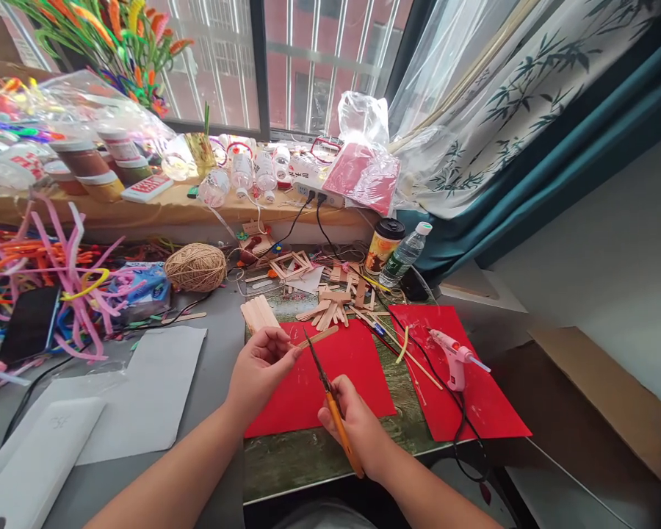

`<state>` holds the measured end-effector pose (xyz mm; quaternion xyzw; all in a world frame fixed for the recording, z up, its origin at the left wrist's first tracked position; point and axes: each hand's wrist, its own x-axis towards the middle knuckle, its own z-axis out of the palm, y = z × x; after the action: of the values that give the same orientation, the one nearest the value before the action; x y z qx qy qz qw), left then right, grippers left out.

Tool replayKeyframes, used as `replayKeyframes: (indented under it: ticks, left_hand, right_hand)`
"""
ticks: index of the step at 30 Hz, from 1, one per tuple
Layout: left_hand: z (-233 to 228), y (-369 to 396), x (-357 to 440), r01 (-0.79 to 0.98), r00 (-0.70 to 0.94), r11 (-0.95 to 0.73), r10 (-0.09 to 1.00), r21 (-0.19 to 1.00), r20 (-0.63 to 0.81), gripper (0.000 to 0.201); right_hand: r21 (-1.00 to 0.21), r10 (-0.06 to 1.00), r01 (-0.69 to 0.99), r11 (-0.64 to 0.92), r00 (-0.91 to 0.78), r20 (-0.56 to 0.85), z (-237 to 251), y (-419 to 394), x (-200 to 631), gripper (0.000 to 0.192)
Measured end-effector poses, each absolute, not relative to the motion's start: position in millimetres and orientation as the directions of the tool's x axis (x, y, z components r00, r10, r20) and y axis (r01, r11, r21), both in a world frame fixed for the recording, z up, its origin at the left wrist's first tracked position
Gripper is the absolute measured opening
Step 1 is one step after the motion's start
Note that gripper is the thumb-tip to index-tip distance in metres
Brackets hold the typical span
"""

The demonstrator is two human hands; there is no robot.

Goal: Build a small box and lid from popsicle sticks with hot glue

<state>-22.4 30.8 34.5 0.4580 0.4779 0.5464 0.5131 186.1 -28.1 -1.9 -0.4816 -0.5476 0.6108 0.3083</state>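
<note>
My left hand [261, 371] pinches a thin wooden craft stick [324, 338], which points off to the right above a red sheet [344, 367]. My right hand [358, 430] is wrapped round the orange handles of a pair of scissors [338, 425]. Their dark blades point up and cross the view of the stick near my left fingertips; I cannot tell whether they touch it. Just beyond my left hand lies a row of craft sticks [260, 313]. Farther back is a loose heap of cut stick pieces [330, 307].
A pink glue gun [456, 356] stands on a second red sheet [490, 408], its cable hanging over the table edge. Behind are a water bottle [406, 256], a lidded cup [383, 246] and a twine ball [196, 267]. Pink pipe cleaners [71, 272] and white sheets [159, 382] lie left.
</note>
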Motion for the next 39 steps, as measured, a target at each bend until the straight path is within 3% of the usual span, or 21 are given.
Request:
replayKeyframes:
  ticks: [11, 20, 27, 32, 39]
  left_hand:
    - [35.1, 30.6, -26.0, -0.119, -0.047, -0.021, 0.999, 0.993, 0.015, 0.032]
    - [34.8, 29.3, -21.4, -0.195, -0.075, -0.001, 0.997, 0.981, -0.014, 0.034]
    - [26.1, 28.9, -11.9, -0.263, 0.089, 0.058, 0.995, 0.963, -0.036, 0.033]
    - [19.2, 30.8, -11.9, -0.259, 0.039, 0.051, 0.998, 0.965, -0.042, 0.029]
    - [19.1, 31.0, -19.1, -0.213, -0.071, -0.033, 0.997, 0.976, 0.019, 0.027]
  right_hand:
    - [-0.958, 0.906, 0.264, -0.109, -0.370, -0.204, 4.5, -25.4, 191.9, 0.047]
    - [-0.965, 0.925, 0.146, -0.217, -0.284, -0.251, 4.2, -25.0, 186.5, 0.045]
    - [-0.969, 0.934, 0.132, -0.210, -0.266, -0.238, 3.8, -24.7, 184.6, 0.044]
    - [-0.971, 0.942, 0.044, -0.235, -0.234, -0.239, 1.2, -20.9, 171.8, 0.046]
    - [-0.950, 0.907, -0.047, -0.308, -0.315, -0.279, 2.5, -11.4, 159.4, 0.042]
